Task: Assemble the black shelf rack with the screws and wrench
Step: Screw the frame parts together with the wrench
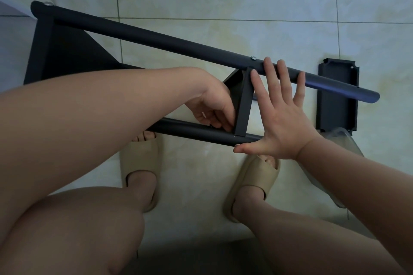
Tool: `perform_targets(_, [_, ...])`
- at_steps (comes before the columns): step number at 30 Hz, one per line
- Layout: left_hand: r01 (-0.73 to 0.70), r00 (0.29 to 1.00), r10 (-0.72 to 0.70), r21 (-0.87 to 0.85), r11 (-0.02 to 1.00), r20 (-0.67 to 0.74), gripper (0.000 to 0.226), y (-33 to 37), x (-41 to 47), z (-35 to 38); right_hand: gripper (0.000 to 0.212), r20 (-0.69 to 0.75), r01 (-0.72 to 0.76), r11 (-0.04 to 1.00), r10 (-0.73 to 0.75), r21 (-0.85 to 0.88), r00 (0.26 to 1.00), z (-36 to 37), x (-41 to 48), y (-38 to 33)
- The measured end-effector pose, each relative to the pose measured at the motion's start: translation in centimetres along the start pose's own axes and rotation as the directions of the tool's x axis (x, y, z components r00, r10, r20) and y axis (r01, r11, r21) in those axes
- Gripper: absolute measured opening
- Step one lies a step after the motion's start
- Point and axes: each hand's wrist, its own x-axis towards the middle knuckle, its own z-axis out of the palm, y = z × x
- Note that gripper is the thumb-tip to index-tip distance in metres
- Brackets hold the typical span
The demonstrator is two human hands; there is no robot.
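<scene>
Knees point(73, 230) sit closest. Right grip point(281, 123) lies spread across the rack's point(156, 35) two tubes. Left grip point(212, 105) curls just left of it, its hold unclear.

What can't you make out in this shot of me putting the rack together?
All in the head view:
1. What, if anything, the left hand holds at the lower pole: its curled fingers and the shelf edge cover that spot.
2. What the clear bag contains: it is blurred and lies partly under the right forearm.
</scene>
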Motion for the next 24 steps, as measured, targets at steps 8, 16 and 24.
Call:
perform_targets(8, [0.001,1.000,0.000,-0.017,1.000,0.028,0.008,0.02,0.12,-0.26,0.142,-0.006,0.001,1.000,-0.001,0.000,1.000,-0.03,-0.02,-0.06])
perform_targets(16, [-0.007,0.999,0.010,-0.064,0.998,0.041,0.009,-0.07,0.25,0.03,0.143,-0.003,0.000,1.000,0.000,-0.002,1.000,0.04,-0.03,-0.09])
perform_targets(24, [-0.009,0.998,0.016,-0.107,0.994,0.061,0.012,-0.17,0.06,-0.12,0.143,-0.007,0.002,1.000,-0.002,-0.004,1.000,0.02,0.01,-0.07])
